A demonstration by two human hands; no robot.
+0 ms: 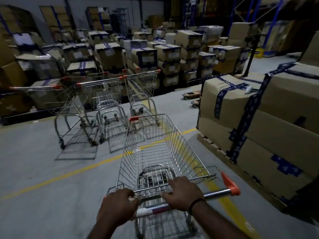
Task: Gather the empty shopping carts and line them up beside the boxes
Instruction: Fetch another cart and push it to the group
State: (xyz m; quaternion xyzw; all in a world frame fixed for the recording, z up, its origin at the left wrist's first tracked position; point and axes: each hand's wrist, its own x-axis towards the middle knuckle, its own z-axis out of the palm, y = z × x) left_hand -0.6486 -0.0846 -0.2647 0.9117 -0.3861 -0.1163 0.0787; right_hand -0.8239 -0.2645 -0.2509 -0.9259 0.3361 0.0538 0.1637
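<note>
Inspector: Grip?
Operator: I am seeing left hand (119, 207) and right hand (183, 194) curling round the handle (215, 193); empty cart (155, 152) is standing short of parked carts (107, 95) beside the boxes (110, 54).
Inspector: Risk?
Operator: I am judging fast pushing is risking ramming them crooked.

Warehouse storage area, dim lighting, taped cardboard boxes (110, 54) stood stacked in rows across the rear, further cartons (276, 118) sat on a wooden pallet (209, 142), blue pallet racking (231, 18) rose behind, yellow lane lines (69, 174) marked the grey concrete floor (34, 213).
</note>
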